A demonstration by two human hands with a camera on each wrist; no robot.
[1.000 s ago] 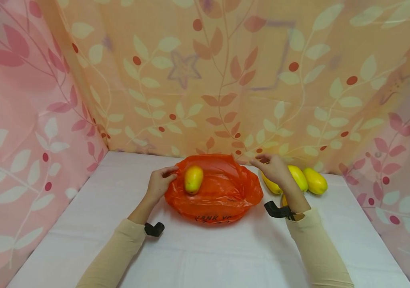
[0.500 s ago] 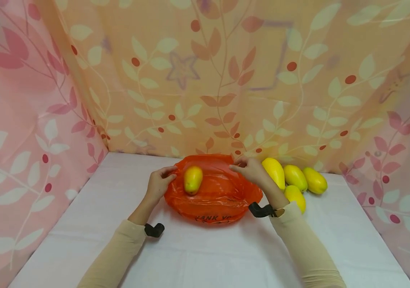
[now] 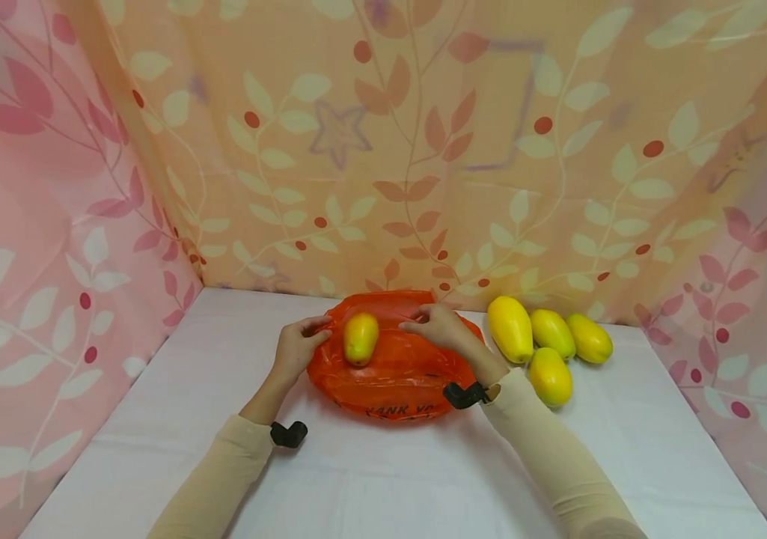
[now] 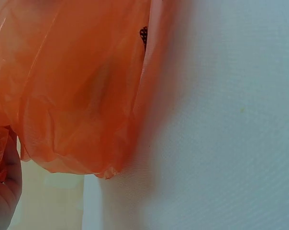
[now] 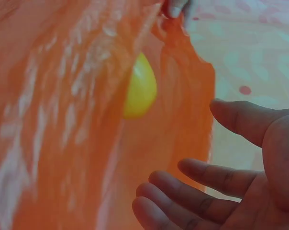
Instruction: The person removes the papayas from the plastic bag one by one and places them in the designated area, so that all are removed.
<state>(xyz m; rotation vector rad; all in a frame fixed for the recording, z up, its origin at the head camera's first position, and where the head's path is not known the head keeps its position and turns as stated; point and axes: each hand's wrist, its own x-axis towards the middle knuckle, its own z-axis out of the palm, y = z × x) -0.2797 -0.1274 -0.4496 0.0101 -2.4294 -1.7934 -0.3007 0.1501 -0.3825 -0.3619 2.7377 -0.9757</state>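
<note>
A crinkled orange-red plastic bag (image 3: 390,382) with black print lies with its mouth spread on the white table. One yellow mango (image 3: 361,338) sits inside it, towards the left. My left hand (image 3: 297,346) pinches the bag's left rim; in the left wrist view that hand (image 4: 5,191) has orange plastic between its fingers. Over the bag's right part is my right hand (image 3: 440,327), to the right of the mango. In the right wrist view the right hand (image 5: 221,187) has its fingers and thumb spread apart, holding nothing, before the bag's opening.
Several more yellow mangoes (image 3: 511,329) are grouped right of the bag near the back of the table (image 3: 383,486). Patterned cloth (image 3: 383,150) hangs behind and on both sides. Each wrist carries a black mount (image 3: 289,434).
My right hand has moved left, from beside the mangoes to over the bag, uncovering the group on the right. The left hand stays at the bag's rim.
</note>
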